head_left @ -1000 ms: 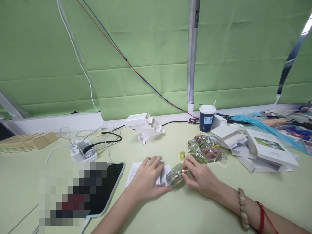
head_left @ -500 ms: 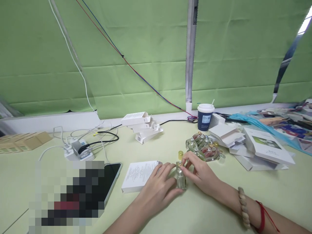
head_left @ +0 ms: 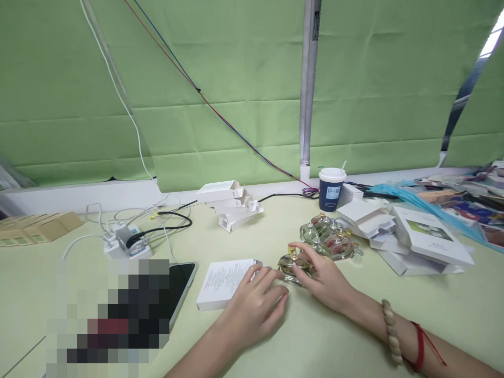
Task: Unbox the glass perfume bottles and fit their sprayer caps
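A round, flat glass perfume bottle (head_left: 289, 274) with a gold collar at its neck stands on the table, its broad side facing me. My right hand (head_left: 325, 273) has its thumb and index finger around the neck and right side of the bottle. Left of it, my left hand (head_left: 258, 299) is open, fingers loosely bent and holding nothing, a fingertip near the bottle's edge. A yellow cap (head_left: 292, 249) shows just behind the bottle's neck, partly hidden. Under the left fingertips lies the edge of a white printed box (head_left: 224, 283). Several similar glass bottles (head_left: 340, 245) lie beyond my right hand.
White cartons (head_left: 433, 236) are piled at the right, by a dark blue paper cup (head_left: 329, 191). More open cartons (head_left: 232, 202) lie at the back. A power strip (head_left: 128, 244) with cables and a dark-screened device (head_left: 183, 283) occupy the left.
The bottle has turned from its narrow side to its broad side. My left thumb and fingers have come away from it; the right hand remains at its neck.
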### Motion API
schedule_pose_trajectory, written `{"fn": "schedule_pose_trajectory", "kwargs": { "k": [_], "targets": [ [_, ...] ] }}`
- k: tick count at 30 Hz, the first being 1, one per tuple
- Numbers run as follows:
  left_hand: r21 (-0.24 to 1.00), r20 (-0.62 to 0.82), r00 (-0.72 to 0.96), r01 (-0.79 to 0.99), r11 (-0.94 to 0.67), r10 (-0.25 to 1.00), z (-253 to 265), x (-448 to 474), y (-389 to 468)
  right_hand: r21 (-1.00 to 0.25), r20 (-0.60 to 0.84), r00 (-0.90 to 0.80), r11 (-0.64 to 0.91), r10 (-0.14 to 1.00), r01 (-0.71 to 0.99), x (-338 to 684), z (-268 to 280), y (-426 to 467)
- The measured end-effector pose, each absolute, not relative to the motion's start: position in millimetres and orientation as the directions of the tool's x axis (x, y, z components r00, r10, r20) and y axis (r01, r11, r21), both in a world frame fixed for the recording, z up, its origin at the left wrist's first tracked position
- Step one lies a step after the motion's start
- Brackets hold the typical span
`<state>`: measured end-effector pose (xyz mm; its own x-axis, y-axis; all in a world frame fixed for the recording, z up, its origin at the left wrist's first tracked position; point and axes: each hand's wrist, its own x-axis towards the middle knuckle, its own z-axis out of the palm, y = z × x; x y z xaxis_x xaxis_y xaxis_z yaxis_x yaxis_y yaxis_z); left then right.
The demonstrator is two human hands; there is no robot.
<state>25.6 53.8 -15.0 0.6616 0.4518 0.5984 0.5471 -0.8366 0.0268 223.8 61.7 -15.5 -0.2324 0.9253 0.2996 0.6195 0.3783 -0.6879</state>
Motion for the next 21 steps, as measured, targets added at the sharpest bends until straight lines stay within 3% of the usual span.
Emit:
{"fn": "schedule_pose_trajectory", "kwargs": {
  "k": [4,8,15,21],
  "targets": [
    [0.016,0.657,0.633,0.53,-0.848,0.408,-13.7,24.6,52.5,-0.623,0.34,-0.228,0.401,0.912,0.672,225.3,-13.7,61.0],
    [-0.001,0.679,0.632,0.51,-0.86,0.374,-12.5,23.6,51.6,-0.502,0.465,-0.348,0.566,0.814,0.654,223.5,-11.6,54.9],
    [-0.022,0.694,0.634,0.494,-0.869,0.342,-12.8,23.7,53.5,-0.443,0.544,-0.392,0.651,0.742,0.617,223.4,-3.8,51.7],
    [-0.042,0.736,0.612,0.467,-0.883,0.289,-17.5,24.1,56.7,-0.288,0.693,-0.427,0.766,0.581,0.575,238.0,-0.1,59.7]
  ]
}}
